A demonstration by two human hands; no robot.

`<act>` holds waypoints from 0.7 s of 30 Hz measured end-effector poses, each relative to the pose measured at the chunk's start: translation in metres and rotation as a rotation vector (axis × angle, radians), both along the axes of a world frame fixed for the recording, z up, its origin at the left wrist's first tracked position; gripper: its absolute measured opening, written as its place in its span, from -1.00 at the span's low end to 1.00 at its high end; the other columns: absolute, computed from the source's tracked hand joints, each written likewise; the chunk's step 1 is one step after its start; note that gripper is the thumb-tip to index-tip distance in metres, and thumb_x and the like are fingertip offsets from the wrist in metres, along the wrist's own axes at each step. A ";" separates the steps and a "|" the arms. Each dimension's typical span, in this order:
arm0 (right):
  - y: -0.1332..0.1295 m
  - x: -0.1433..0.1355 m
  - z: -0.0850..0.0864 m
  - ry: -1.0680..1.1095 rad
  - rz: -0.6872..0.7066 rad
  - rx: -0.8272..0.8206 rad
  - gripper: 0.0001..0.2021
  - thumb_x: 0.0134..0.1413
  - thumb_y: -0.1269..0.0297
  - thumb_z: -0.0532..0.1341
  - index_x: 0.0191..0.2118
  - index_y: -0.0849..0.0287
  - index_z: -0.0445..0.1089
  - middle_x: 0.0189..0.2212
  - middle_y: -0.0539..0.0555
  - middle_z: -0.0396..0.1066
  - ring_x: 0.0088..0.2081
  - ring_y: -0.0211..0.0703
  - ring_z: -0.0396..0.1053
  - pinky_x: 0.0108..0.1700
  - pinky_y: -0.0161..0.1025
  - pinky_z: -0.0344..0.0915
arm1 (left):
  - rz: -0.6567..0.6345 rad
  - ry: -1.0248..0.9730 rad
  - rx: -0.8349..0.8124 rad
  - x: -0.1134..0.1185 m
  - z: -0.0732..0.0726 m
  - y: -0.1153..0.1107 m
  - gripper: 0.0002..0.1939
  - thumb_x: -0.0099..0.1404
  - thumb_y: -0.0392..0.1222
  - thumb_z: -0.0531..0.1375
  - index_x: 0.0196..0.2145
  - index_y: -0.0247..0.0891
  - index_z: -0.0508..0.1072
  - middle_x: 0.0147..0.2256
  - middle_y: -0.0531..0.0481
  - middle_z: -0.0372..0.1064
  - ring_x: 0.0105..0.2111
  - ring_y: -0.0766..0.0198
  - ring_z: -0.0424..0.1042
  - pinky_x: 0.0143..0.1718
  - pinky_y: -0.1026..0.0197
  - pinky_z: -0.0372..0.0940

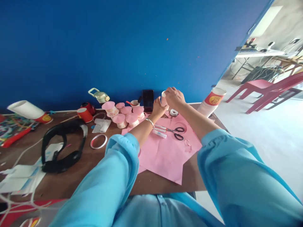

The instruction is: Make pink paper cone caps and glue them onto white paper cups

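Observation:
Near the wall, a pale pink-and-white paper cup (163, 99) is held between my two hands. My left hand (159, 108) has its fingers closed round the cup's left and lower side. From the right and above, my right hand (174, 97) grips the same cup. Below them pink paper sheets (163, 157) cover the table, with black-handled scissors (176, 130) and a small white tube (159, 134) on top. Several paper cups with pink discs (119, 119) stand left of my hands. A roll of white tape (174, 112) lies just below my right hand.
A black phone (148, 99) leans against the blue wall (118, 47). Stacked cups (213, 101) stand at the table's right end. To the left are a black headset strap (63, 146), a tape ring (98, 141), red cups (85, 114) and a bottle (100, 96).

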State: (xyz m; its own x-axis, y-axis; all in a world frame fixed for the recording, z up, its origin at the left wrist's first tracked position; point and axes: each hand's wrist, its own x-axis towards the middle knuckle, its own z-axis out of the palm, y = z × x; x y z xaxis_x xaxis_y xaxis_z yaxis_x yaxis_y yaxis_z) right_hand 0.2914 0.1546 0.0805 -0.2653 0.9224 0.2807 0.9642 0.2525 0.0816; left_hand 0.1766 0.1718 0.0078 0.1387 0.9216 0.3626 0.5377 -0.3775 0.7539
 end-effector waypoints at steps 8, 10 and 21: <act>-0.094 -0.021 -0.074 0.068 0.334 -0.069 -0.69 0.43 0.24 0.04 -0.05 0.19 0.54 -0.06 0.25 0.53 -0.06 0.03 0.43 -0.25 -0.19 0.27 | -0.124 0.296 0.235 -0.137 -0.026 -0.113 -0.83 0.40 -0.24 0.22 -0.05 -0.23 0.45 -0.12 -0.11 0.48 -0.05 0.14 0.46 0.06 0.06 0.41; -0.109 -0.026 -0.092 0.038 0.400 -0.100 -0.70 0.42 0.22 0.07 -0.03 0.15 0.54 -0.14 0.22 0.55 -0.11 0.01 0.43 -0.28 -0.19 0.29 | -0.084 0.484 0.241 -0.174 -0.023 -0.146 -0.86 0.40 -0.24 0.23 -0.09 -0.21 0.50 -0.09 -0.12 0.49 -0.02 0.10 0.46 0.07 0.04 0.39; -0.122 -0.041 -0.115 0.033 0.433 -0.030 -0.73 0.37 0.41 0.07 -0.05 0.18 0.53 -0.05 0.20 0.56 -0.09 0.01 0.44 -0.17 -0.12 0.32 | 0.399 1.030 -0.093 -0.298 -0.015 -0.199 -0.85 0.38 -0.25 0.18 -0.34 -0.25 0.54 -0.29 -0.25 0.52 -0.18 -0.11 0.48 -0.14 -0.06 0.37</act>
